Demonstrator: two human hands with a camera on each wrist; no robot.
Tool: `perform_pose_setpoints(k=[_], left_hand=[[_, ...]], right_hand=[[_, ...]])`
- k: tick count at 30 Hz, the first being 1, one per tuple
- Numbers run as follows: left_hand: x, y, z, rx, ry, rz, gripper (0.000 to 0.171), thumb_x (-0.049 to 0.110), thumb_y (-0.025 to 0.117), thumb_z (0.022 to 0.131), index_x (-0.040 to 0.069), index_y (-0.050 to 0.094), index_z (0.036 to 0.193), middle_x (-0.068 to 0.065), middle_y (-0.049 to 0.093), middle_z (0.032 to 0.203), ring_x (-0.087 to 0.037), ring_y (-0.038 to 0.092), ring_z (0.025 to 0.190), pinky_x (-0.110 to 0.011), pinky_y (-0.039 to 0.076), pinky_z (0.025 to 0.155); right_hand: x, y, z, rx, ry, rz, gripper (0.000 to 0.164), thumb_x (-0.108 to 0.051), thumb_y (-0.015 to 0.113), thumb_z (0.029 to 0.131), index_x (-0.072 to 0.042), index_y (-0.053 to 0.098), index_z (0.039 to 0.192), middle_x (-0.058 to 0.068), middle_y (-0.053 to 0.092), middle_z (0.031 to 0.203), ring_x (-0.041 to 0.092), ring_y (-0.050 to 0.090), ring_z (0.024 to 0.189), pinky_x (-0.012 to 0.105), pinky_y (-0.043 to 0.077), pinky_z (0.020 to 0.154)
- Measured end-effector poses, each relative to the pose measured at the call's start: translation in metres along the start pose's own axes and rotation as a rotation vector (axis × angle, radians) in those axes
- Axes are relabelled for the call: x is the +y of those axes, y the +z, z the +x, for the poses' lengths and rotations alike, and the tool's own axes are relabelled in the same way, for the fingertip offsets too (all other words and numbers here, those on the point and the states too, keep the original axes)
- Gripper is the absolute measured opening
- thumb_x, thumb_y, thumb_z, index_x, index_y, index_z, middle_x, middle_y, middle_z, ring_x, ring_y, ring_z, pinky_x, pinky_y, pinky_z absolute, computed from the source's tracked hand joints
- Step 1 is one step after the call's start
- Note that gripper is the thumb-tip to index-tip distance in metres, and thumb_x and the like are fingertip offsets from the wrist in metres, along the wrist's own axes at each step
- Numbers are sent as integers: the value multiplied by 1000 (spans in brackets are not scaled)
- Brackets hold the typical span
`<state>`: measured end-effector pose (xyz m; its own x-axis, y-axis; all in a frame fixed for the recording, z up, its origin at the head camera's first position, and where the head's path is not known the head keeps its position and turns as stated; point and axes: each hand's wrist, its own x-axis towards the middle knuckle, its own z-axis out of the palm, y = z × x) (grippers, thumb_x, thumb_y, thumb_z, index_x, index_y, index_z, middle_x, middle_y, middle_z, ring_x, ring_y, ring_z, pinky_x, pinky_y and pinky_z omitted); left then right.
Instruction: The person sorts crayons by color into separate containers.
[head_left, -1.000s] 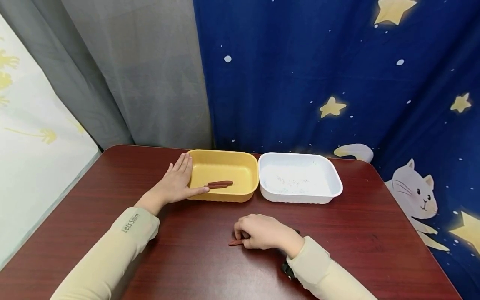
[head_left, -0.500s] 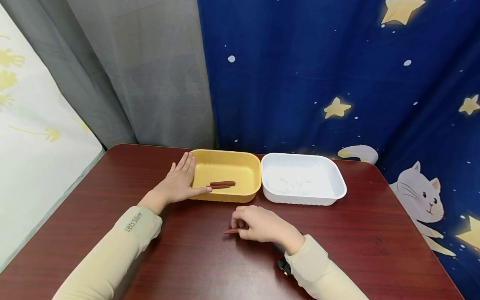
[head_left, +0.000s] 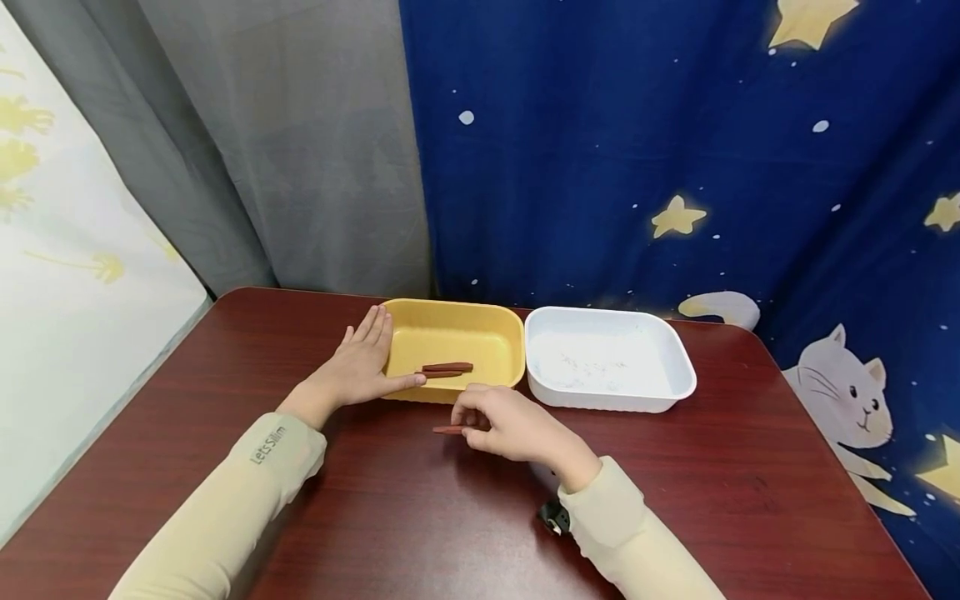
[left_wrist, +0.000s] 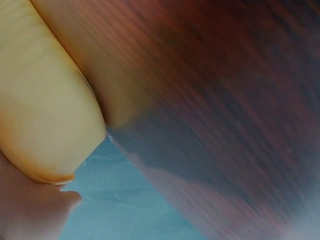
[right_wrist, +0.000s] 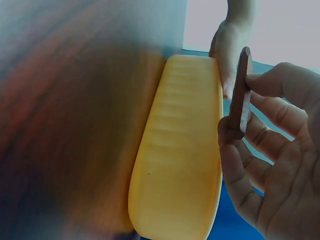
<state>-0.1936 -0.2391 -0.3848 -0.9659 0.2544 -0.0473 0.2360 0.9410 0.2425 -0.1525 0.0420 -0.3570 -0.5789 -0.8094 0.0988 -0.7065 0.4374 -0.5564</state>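
My right hand [head_left: 506,423] pinches a short reddish-brown, crayon-like stick [head_left: 448,430] between thumb and fingers, just in front of the yellow tub [head_left: 517,346]. In the right wrist view the stick [right_wrist: 241,95] has flat faces and a tapered end, close beside the tub's wall [right_wrist: 175,150]. My left hand [head_left: 356,365] rests with straight fingers on the left end of the yellow tub, its thumb along the front rim. Inside that tub lie two similar brown sticks [head_left: 447,367], side by side near the front wall. The left wrist view catches only part of the hand and the tub's outside [left_wrist: 45,95].
A white tub [head_left: 611,398], with small coloured specks on its floor, stands against the yellow tub's right side. Both are near the back edge of the dark red wooden table [head_left: 390,517]. Curtains [head_left: 562,150] hang behind it.
My right hand has risen from the table toward the yellow tub, moving forward and slightly left with the brown stick. The left hand keeps its place on the tub.
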Motion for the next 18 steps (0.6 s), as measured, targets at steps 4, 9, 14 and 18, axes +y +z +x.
perform_pose_setpoints(k=[4,9,14,18], left_hand=[[-1,0,0,-2,3,-8,126,83,50,81,-7,2,156,-23,-6,166,-37,-6,155,-65,10,120],[-1,-1,-1,-1,5,-6,126,82,52,81,-8,3,156,-23,-5,166,-37,-6,155,-65,11,120],[1,-2,-1,-5,2,-9,126,81,53,82,-8,3,156,-24,-5,166,-38,-6,155,-65,11,120],[1,-3,0,-7,-1,-11,126,81,52,82,-8,2,156,-23,-5,166,-37,-7,155,-65,11,120]], right_hand=[[2,-3,5,38,-5,40,11,-6,65,87,-12,69,96,-3,62,83,11,56,77,19,47,69],[7,-8,11,81,3,101,11,-6,65,88,-12,69,97,-3,61,84,10,55,78,22,49,70],[17,-19,18,147,6,198,12,-4,65,87,-8,70,97,2,62,86,12,55,80,28,51,70],[25,-28,24,182,23,241,12,-3,65,87,-6,71,96,4,63,84,14,56,80,28,49,69]])
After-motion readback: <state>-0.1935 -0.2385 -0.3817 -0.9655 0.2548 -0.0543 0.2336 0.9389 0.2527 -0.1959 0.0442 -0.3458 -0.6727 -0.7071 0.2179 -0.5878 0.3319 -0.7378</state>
